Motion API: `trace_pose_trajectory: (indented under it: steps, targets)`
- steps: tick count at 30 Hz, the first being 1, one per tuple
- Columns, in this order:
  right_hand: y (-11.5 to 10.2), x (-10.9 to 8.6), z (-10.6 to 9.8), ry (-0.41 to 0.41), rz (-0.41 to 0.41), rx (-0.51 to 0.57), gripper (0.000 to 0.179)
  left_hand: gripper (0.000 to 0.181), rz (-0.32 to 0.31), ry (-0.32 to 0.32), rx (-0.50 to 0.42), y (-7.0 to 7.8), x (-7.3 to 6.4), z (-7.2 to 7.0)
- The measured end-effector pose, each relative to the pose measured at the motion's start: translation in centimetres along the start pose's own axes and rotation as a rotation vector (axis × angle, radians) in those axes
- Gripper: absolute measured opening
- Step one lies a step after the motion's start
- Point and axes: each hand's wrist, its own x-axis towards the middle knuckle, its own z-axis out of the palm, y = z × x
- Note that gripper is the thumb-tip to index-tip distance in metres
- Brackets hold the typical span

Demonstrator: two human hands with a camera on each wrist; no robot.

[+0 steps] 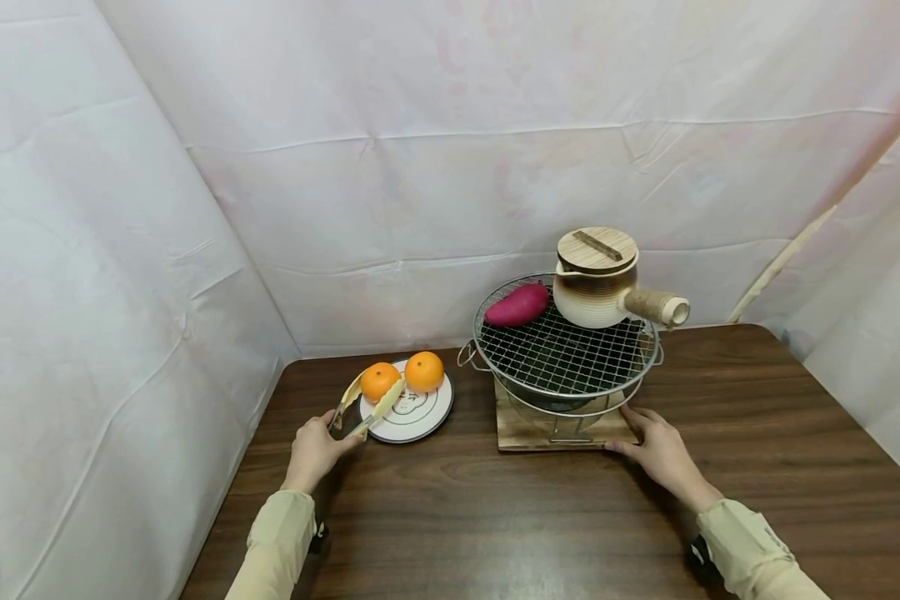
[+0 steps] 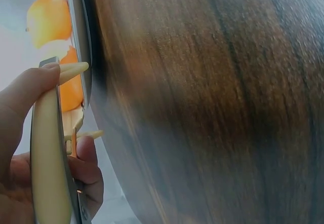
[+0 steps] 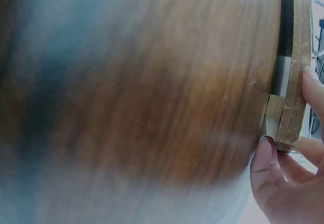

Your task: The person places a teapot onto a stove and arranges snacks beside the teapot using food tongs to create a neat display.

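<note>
Left hand (image 1: pixel 317 451) grips smooth tongs (image 1: pixel 366 406) around a round orange (image 1: pixel 379 381).

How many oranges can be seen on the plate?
2. Both sit on the white plate: the left orange between the tips of the tongs held by the left hand, the right orange beside it.

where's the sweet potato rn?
Head view: the purple sweet potato lies on the wire grill rack, at its far left edge, just left of the lidded clay pot.
</note>
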Motion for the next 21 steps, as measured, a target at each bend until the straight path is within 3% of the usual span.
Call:
trace_pose_trajectory:
  steps: [21]
  targets:
    - [0.03, -0.05, 0.01, -0.005, 0.006, 0.001, 0.082, 0.080, 0.012, 0.073, -0.052, 0.01, 0.20, -0.06]
